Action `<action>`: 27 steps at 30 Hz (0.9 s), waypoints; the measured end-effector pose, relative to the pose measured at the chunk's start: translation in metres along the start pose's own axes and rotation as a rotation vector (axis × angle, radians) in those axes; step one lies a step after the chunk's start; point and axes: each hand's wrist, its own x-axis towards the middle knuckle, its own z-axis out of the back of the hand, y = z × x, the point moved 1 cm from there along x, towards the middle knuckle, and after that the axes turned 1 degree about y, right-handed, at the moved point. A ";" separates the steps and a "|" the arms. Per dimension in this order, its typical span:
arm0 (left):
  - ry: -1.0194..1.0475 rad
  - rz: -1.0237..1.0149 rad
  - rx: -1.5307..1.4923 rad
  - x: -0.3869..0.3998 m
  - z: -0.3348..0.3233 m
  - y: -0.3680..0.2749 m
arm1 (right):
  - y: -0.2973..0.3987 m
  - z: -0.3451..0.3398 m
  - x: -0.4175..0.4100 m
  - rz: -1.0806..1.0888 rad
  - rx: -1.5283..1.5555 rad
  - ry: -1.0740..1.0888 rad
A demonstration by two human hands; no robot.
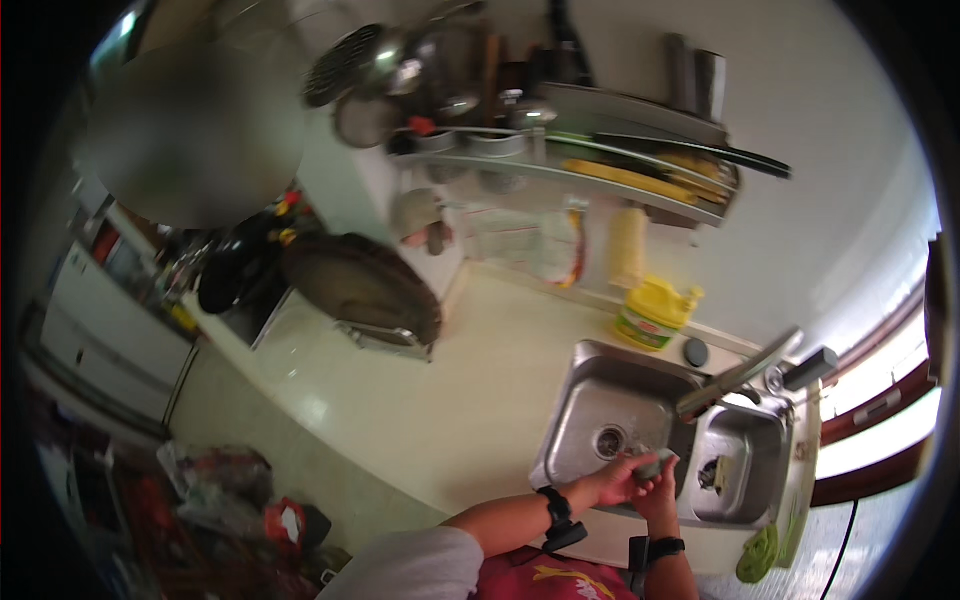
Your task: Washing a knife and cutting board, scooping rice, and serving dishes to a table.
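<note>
Both hands meet over the right part of the large stainless steel sink basin [570, 420]. My left hand [621, 480] closes around one side of a small greyish-green object [651, 466], which is too blurred to name. On its other side my right hand [661, 491] also grips it. The faucet [739, 375] reaches over the sink beyond my hands. The drain [609, 441] of the large basin lies just left of my fingers, with some small bits near it.
Right of my hands is a smaller basin [739, 502] with a pale item in it. A yellow jug [654, 311] stands behind the sink. A green cloth [757, 553] lies at the front right edge. A utensil shelf [630, 187] hangs above the counter [450, 397]; a large dark lid or pan [367, 285] stands left.
</note>
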 end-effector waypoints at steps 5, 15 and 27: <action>-0.088 0.038 0.112 -0.018 0.029 0.011 | -0.018 -0.012 0.017 0.039 -0.291 -0.398; -0.409 0.086 1.290 -0.058 0.024 -0.023 | -0.044 -0.022 0.062 -0.170 -0.780 -0.694; -0.390 -0.123 1.900 -0.087 0.058 -0.037 | -0.094 -0.064 0.092 -0.001 -0.970 -0.979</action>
